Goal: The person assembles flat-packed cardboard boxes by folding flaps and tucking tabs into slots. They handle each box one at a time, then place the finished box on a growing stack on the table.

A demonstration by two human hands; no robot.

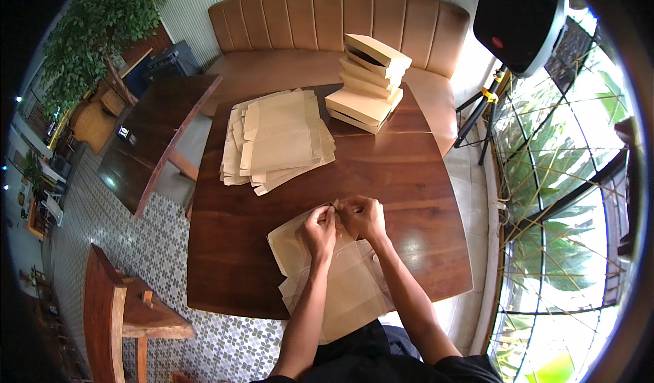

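Note:
A brown cardboard box blank lies partly unfolded at the table's near edge, its lower end reaching toward my lap. At its far corner, my left hand pinches a small flap of the cardboard. Close beside it, my right hand is bent round the same corner, fingers closed on the card. The fingertips of both hands nearly meet, and they hide the fold itself. Beyond my hands, a pile of flat box blanks lies on the left, and a stack of folded boxes stands at the far right.
The dark wooden table carries all the cardboard. A brown padded bench curves behind it. Another table and a wooden chair are at left. A black speaker on a tripod stands at right near a gridded window.

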